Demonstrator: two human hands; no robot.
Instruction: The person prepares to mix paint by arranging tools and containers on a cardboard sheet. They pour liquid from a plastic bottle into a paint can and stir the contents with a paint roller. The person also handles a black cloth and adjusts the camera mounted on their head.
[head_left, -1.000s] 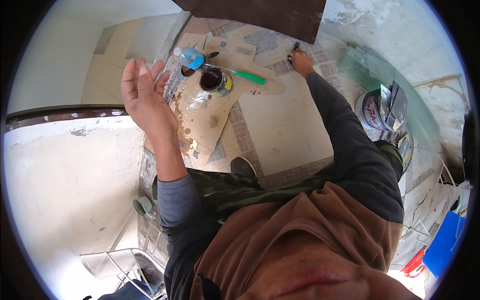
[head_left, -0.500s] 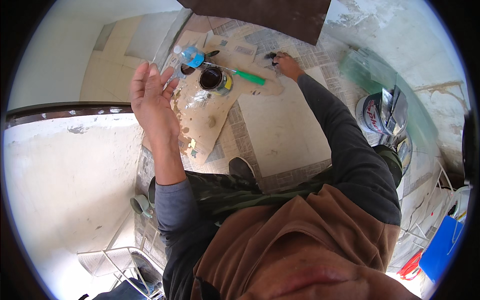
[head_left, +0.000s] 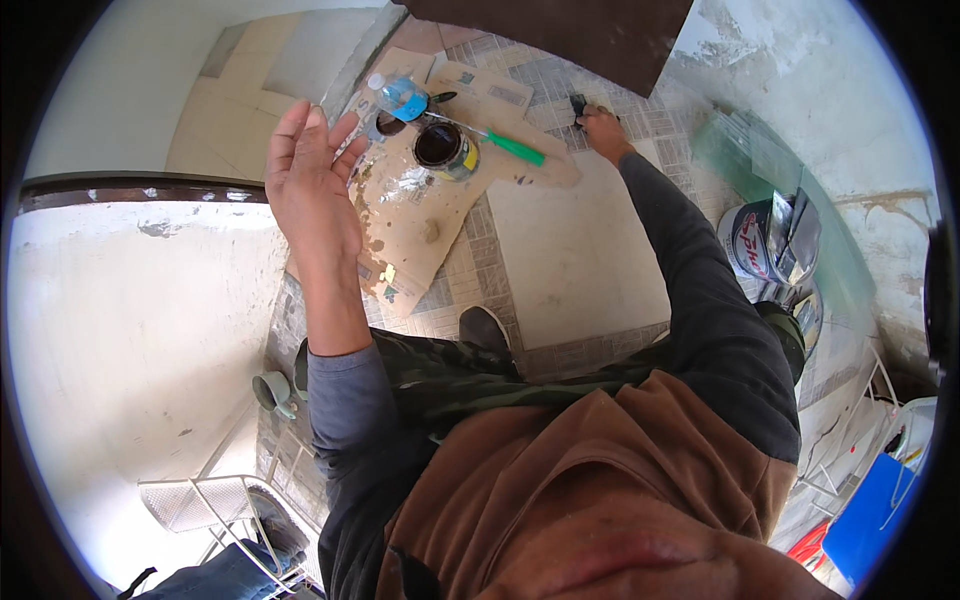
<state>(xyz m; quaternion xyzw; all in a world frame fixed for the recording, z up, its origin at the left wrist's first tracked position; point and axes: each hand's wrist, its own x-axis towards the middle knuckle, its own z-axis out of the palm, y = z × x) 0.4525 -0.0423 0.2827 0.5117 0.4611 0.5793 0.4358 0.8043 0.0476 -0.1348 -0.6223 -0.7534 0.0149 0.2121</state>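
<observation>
Patterned floor [head_left: 535, 68], small black object [head_left: 578, 106] in grasp of right hand [head_left: 603, 128]; left hand [head_left: 314, 190] unclenched

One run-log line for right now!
left hand: open, empty; right hand: holding dark object; open can on cardboard; bottle, green-handled tool nearby

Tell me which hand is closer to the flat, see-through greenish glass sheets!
Right. The right hand is a bit left of the greenish glass sheets, not touching them; the left hand is raised much farther left.
</observation>
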